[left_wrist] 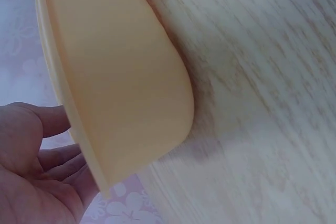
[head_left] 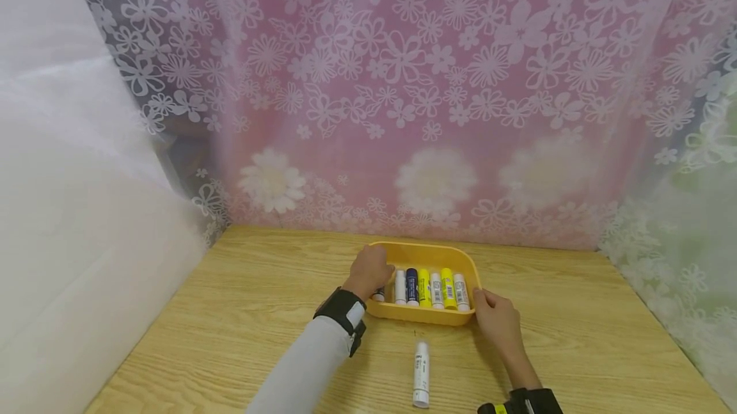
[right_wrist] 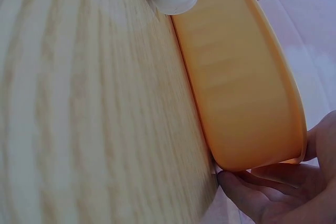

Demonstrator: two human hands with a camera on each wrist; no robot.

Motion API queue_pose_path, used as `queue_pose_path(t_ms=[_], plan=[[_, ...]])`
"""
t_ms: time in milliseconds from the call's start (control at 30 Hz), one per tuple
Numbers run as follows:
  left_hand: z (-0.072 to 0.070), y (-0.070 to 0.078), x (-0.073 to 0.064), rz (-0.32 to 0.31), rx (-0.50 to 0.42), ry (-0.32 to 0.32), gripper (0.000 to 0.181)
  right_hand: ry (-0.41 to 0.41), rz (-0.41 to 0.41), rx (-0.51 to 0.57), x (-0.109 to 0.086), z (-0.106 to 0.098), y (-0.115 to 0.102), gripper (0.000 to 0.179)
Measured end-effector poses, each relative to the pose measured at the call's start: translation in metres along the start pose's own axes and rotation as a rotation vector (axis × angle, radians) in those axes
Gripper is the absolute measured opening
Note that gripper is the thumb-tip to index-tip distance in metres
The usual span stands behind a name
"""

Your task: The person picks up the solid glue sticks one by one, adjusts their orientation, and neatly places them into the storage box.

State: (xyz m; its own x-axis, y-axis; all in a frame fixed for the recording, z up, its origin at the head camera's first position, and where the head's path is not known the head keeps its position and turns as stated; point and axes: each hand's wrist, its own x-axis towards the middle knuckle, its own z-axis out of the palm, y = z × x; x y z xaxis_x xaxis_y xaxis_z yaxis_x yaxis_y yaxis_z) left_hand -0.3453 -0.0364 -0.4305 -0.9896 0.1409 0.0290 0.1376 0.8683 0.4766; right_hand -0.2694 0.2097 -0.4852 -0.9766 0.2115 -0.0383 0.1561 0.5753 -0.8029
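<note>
A yellow plastic tray (head_left: 423, 318) stands on the table with several glue sticks (head_left: 425, 289) in a row inside it, white, navy and yellow. My left hand (head_left: 371, 270) grips the tray's left end and partly covers a dark-labelled glue stick (head_left: 378, 295). In the left wrist view, the thumb and fingers of that hand reach around the rim (left_wrist: 79, 140). The tray's right end is held by my right hand (head_left: 498, 321), thumb at the rim and fingers around the outer corner (right_wrist: 247, 195). A white glue stick (head_left: 421, 375) lies on the table in front of the tray.
The wood-grain table (head_left: 230, 331) ends at the back against a pink curtain (head_left: 403, 113) with white flowers. White sheeting (head_left: 86, 209) hangs at the left, and a translucent flowered curtain (head_left: 685, 260) hangs at the right.
</note>
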Motion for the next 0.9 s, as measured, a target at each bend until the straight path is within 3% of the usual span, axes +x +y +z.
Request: queue_pose_path(t_ms=[167,300,467,900], plan=[[-0.001,0.001,0.004,0.014,-0.044,-0.003,0.033,0.003,-0.002,0.002,0.000,-0.001,0.000,0.060],[-0.004,0.008,0.003,0.029,-0.066,-0.006,0.028,0.004,-0.002,0.002,0.000,-0.001,0.000,0.060],[-0.012,0.019,-0.003,0.065,-0.040,-0.008,0.022,-0.001,0.000,0.001,0.001,-0.001,0.000,0.060],[-0.026,0.033,-0.026,0.193,0.037,-0.025,0.027,-0.003,0.001,0.010,-0.002,-0.001,-0.003,0.059]])
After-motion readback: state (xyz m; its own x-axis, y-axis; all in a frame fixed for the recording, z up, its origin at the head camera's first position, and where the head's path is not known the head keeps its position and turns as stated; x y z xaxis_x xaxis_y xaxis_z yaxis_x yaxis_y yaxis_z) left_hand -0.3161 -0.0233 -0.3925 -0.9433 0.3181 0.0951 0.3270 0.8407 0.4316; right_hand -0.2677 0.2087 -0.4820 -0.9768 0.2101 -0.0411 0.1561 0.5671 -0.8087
